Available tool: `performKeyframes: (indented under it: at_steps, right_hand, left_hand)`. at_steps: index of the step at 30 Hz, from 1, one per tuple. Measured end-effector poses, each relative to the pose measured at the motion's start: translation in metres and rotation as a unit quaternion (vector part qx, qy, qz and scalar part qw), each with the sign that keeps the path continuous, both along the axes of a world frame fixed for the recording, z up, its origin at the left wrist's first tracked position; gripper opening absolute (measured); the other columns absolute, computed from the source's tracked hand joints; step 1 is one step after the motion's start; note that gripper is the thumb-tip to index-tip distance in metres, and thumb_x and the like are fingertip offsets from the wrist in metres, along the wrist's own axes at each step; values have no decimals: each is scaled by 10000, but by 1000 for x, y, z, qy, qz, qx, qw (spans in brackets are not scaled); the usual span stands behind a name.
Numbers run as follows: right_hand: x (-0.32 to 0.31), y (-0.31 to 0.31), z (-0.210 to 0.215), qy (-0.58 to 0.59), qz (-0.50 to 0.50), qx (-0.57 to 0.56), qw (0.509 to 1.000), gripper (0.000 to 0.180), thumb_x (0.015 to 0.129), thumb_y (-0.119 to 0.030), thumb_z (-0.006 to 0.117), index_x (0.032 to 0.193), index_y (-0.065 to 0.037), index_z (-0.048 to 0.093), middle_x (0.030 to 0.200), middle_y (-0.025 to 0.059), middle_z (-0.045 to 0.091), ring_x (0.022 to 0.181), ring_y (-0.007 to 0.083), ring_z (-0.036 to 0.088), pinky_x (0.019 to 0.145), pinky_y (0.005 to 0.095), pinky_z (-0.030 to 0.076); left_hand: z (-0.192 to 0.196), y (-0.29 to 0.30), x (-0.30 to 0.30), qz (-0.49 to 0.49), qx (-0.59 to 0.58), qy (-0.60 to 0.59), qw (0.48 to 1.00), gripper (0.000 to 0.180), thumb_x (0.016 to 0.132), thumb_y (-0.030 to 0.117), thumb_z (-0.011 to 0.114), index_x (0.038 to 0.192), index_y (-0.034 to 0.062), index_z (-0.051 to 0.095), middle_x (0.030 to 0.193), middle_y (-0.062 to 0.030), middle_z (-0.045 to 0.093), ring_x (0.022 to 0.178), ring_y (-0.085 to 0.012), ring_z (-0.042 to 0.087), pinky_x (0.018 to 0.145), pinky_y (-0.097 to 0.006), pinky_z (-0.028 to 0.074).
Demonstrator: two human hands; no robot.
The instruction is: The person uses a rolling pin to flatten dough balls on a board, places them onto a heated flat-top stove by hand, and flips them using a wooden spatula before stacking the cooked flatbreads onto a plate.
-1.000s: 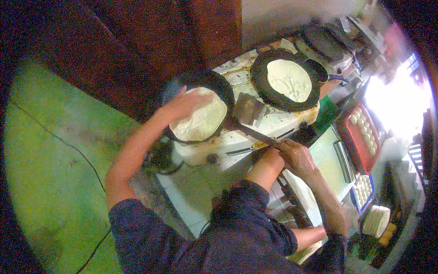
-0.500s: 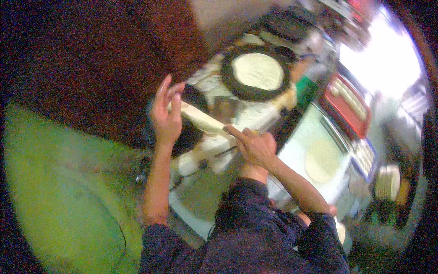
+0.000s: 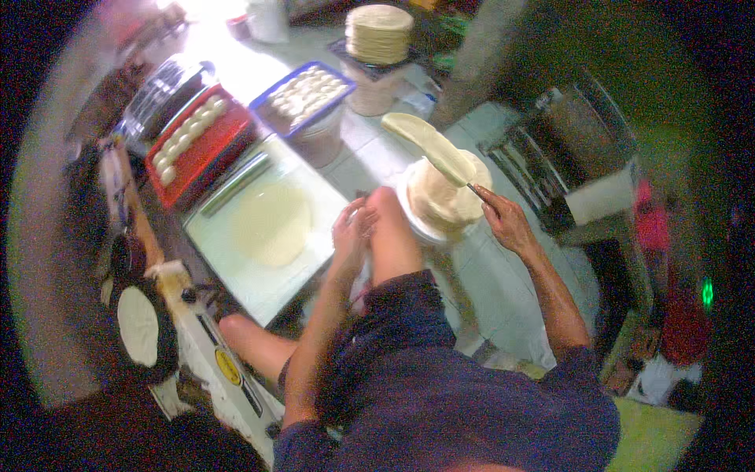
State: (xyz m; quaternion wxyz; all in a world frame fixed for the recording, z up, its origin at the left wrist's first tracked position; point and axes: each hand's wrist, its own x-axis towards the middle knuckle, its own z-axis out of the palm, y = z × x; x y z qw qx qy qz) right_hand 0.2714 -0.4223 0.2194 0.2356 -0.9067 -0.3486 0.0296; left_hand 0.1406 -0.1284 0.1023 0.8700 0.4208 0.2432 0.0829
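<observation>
My right hand (image 3: pixel 507 223) grips the thin handle of a spatula whose blade carries a pale cooked flatbread (image 3: pixel 429 140). The flatbread hangs tilted just above a stack of cooked flatbreads (image 3: pixel 440 203) on a white plate (image 3: pixel 409 216). My left hand (image 3: pixel 354 230) rests against my bare knee (image 3: pixel 389 236), holding nothing, next to the light board (image 3: pixel 236 267). A rolled-out raw dough disc (image 3: pixel 271 224) lies flat on that board.
A red tray (image 3: pixel 212 153) and a blue tray (image 3: pixel 271 90) of dough balls stand beyond the board. A tall stack of flatbreads (image 3: pixel 380 31) stands at the back. A dark pan (image 3: pixel 161 358) with a flatbread sits on the stove at lower left. A dark rack (image 3: pixel 550 157) stands at right.
The view has swung from the stove to the stack side. The flatbread lifted off the pan now rides on the spatula over the stack. My left hand has dropped to my knee.
</observation>
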Motion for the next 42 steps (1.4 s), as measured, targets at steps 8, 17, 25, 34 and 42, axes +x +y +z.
performKeyframes:
  at_steps: [8,17,25,34,42]
  right_hand:
    - [18,-91,-25,340,-132,53,930,381,996,-188,505,1370,-150,565,845,24,613,624,110,542,609,298,479]
    - [99,-137,-130,228,-88,45,969,411,825,-117,740,1225,-91,650,870,37,682,660,105,585,634,290,509]
    - [97,-161,-158,46,-73,68,994,236,853,-153,709,1063,-46,702,799,56,683,661,137,599,663,307,507]
    - [61,-102,-193,132,-242,91,957,298,938,-293,600,911,-11,694,734,150,662,644,250,632,619,394,483]
    - [29,-51,-173,161,-295,76,939,210,936,-206,598,1027,-28,666,831,172,672,835,320,662,766,418,505]
  left_hand:
    - [-38,-82,105,32,-123,97,987,388,953,375,597,1114,45,472,1054,-196,608,927,-376,645,740,-478,555]
    - [103,-114,88,19,400,48,915,377,820,314,726,742,-35,609,691,-138,647,660,-194,633,609,-365,505]
    - [61,-128,119,-89,503,223,831,375,841,254,682,1070,-35,610,1088,-242,635,971,-360,626,866,-456,484]
    - [-41,-112,123,-131,765,151,612,643,881,343,621,1465,187,401,1490,-261,351,1313,-441,408,1070,-500,376]
    - [-18,41,12,-29,659,60,749,498,817,120,682,1283,31,531,1443,-265,389,1335,-419,393,1114,-459,334]
